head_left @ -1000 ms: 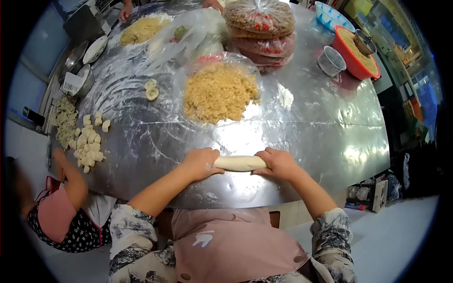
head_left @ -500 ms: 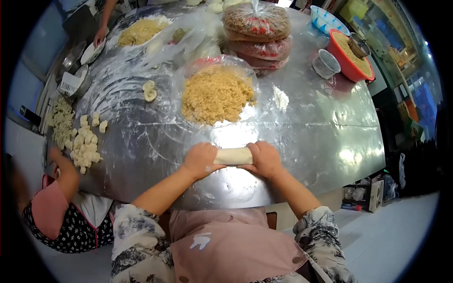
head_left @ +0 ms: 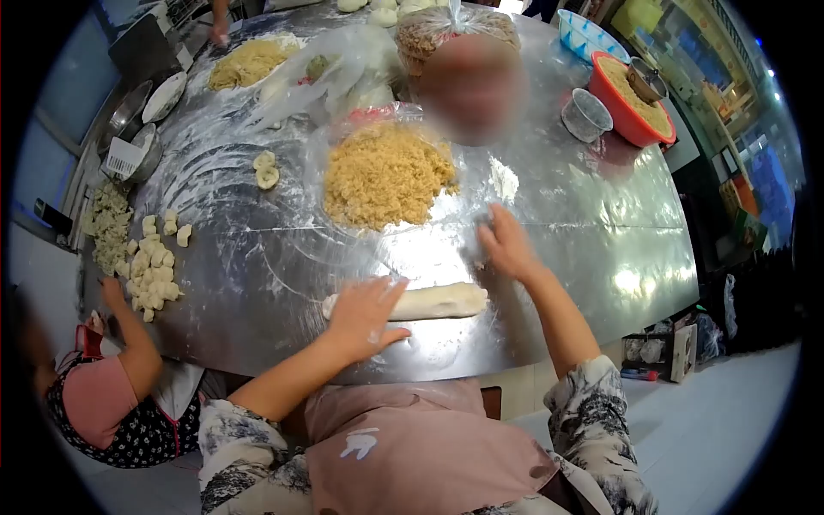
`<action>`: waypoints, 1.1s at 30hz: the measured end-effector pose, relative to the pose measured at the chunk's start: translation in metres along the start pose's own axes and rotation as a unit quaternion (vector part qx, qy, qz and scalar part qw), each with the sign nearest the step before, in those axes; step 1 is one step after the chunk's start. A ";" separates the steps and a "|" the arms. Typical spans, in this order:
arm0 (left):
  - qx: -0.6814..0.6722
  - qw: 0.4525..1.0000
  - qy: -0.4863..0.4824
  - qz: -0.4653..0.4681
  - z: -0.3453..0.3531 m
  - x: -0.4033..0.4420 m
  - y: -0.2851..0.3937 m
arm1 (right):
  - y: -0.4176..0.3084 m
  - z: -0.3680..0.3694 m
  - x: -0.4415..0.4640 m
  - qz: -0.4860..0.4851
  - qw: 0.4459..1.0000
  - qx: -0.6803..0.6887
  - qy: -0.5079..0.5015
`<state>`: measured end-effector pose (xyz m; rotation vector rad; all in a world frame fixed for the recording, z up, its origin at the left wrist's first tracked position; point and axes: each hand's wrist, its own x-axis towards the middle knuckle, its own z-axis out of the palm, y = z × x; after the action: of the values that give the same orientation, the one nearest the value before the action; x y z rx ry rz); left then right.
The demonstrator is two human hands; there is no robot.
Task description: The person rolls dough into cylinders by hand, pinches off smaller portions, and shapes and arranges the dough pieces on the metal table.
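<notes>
A long pale dough roll [head_left: 442, 301] lies crosswise on the metal table near its front edge. My left hand [head_left: 365, 319] rests across the left part of the roll, fingers stretched out and thumb apart, hiding some of the dough. Beyond the roll's right end, my right hand [head_left: 508, 245] is held over the table with its fingers apart and nothing visible in them. Just past it lies a small patch of white flour [head_left: 504, 178]. A mound of crumbly golden filling [head_left: 386, 176] sits on a plastic sheet ahead of my hands.
Several cut dough pieces [head_left: 154, 270] lie at left, by a co-worker's hand [head_left: 112, 294]. Two small dough lumps [head_left: 266, 170] sit nearer the middle. Stacked plastic bags [head_left: 455, 34] stand at the back. A clear tub [head_left: 587, 116] and a red basin [head_left: 631, 103] are at right.
My right hand has left the dough and moved up and right toward the flour. My left hand has flattened on the roll, which now shows longer. The far co-worker's hand has moved away from the white dish.
</notes>
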<state>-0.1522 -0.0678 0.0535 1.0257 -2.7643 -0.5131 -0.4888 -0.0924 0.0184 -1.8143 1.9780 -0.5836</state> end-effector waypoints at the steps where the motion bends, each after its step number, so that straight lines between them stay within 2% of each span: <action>1: -0.008 1.000 0.016 0.022 0.010 0.007 0.004 | 0.016 0.002 0.018 0.031 0.999 -0.010 0.035; 5: -0.005 1.000 0.012 0.001 0.037 0.029 0.020 | 0.045 0.019 0.059 0.072 0.993 -0.069 0.068; 6: -0.013 1.000 -0.004 -0.012 0.037 0.031 0.025 | 0.039 0.023 0.058 0.073 0.987 -0.131 0.061; 9: -0.031 0.999 -0.015 -0.019 0.039 0.025 0.024 | 0.005 0.026 0.032 -0.014 0.993 -0.110 -0.046; 11: -0.015 1.000 -0.014 -0.018 0.035 0.019 0.028 | -0.037 0.031 0.002 -0.049 0.979 -0.073 -0.185; 13: -0.001 1.000 -0.010 -0.011 0.041 0.011 0.035 | -0.092 0.010 -0.024 -0.133 0.921 0.145 -0.337; 14: 0.007 1.000 -0.007 -0.002 0.048 0.007 0.039 | -0.099 0.017 -0.029 -0.162 0.924 0.126 -0.323; 17: 0.005 1.000 0.006 0.005 0.045 -0.004 0.034 | -0.079 0.021 -0.032 -0.116 0.973 0.029 -0.199; 18: 0.005 1.000 0.019 0.000 0.044 -0.009 0.029 | -0.068 0.019 -0.040 -0.090 0.978 0.059 -0.181; 22: 0.044 0.996 0.079 -0.024 0.035 -0.021 0.008 | -0.084 0.000 -0.092 -0.200 0.954 -0.149 -0.168; 24: 0.090 0.988 0.122 -0.027 0.032 -0.013 0.001 | -0.084 0.022 -0.095 -0.209 0.964 -0.129 -0.103; 26: 0.065 0.994 0.067 -0.059 0.030 0.002 -0.006 | -0.079 0.042 -0.081 -0.233 0.968 -0.096 -0.002; 29: 0.038 0.994 0.017 -0.096 0.020 0.030 -0.035 | -0.075 0.049 -0.040 -0.175 0.975 -0.135 -0.025; 30: 0.030 0.994 0.009 -0.106 0.015 0.040 -0.044 | -0.079 0.043 -0.028 -0.182 0.974 -0.132 0.011; 33: 0.009 0.990 0.026 -0.139 -0.007 0.050 -0.062 | -0.086 0.032 -0.003 -0.190 0.974 -0.122 0.019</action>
<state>-0.1503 -0.1465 0.0384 1.4192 -2.5980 -0.4889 -0.3999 -0.0970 0.0387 -2.3784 1.7985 -0.5026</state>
